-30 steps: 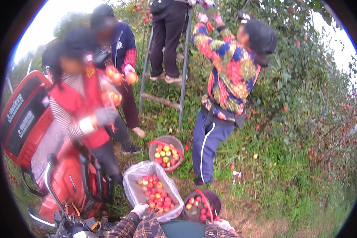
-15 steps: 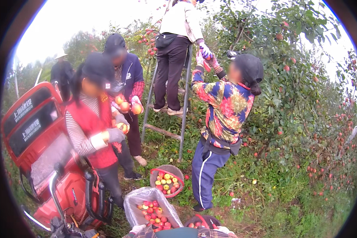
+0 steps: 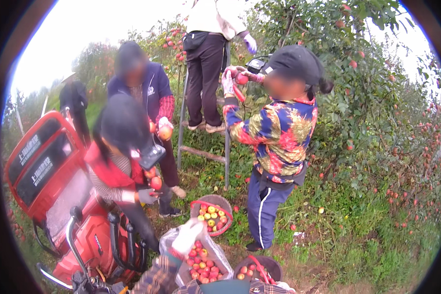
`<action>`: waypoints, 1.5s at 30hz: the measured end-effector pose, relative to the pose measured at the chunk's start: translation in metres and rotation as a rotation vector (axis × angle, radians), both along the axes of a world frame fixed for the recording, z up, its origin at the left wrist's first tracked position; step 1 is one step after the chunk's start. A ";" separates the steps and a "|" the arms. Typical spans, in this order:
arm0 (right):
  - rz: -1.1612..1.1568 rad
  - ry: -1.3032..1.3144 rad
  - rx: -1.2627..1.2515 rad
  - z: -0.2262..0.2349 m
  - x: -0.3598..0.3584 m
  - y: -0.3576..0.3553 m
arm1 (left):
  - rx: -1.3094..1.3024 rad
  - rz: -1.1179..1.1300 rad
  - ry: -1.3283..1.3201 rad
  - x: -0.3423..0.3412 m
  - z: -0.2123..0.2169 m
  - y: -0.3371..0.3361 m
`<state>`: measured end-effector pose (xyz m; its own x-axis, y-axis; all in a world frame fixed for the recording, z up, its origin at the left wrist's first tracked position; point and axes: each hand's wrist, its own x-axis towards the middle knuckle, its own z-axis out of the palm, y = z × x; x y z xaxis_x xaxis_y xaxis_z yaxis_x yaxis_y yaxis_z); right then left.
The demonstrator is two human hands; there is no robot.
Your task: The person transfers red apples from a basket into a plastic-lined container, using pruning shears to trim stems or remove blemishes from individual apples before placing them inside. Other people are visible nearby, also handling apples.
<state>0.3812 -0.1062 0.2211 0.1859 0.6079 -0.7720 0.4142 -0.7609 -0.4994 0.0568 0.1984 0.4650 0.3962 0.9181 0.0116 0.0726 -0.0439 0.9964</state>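
My left hand [image 3: 187, 236], in a white glove and smeared by motion, is raised over the far edge of a crate with a clear plastic liner [image 3: 222, 256]. Red apples [image 3: 204, 267] lie in the crate. Whether the glove holds anything is not visible. Only a sliver of my right hand [image 3: 284, 285] shows at the lower edge, its fingers hidden. It is nearest to a dark bucket [image 3: 275, 268] with a red handle, which holds several apples. Beyond the crate, a tilted basket [image 3: 219, 200] with a red rim contains red and yellowish apples.
A red three-wheeled vehicle [image 3: 85, 247] stands at left. A person in a red vest [image 3: 97, 158] bends nearby with apples; one in a navy jacket [image 3: 158, 88] holds apples behind. A person in a floral jacket [image 3: 284, 134] holds apples before the ladder [image 3: 227, 152], where another stands. Fruit trees fill the right.
My left hand has risen from the lower edge to above the crate. The person in floral has drawn the apples away from the ladder person's hand. The red-vested person has bent lower.
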 end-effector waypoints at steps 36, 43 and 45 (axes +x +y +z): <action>-0.307 0.261 -0.178 -0.019 0.018 -0.058 | -0.701 0.812 0.252 0.035 -0.352 0.026; -0.255 0.181 -0.256 0.003 -0.019 -0.042 | -0.940 0.763 0.412 -0.018 -0.467 -0.032; -0.321 0.289 -0.184 -0.008 -0.040 -0.034 | -0.992 0.812 0.285 -0.031 -0.500 -0.053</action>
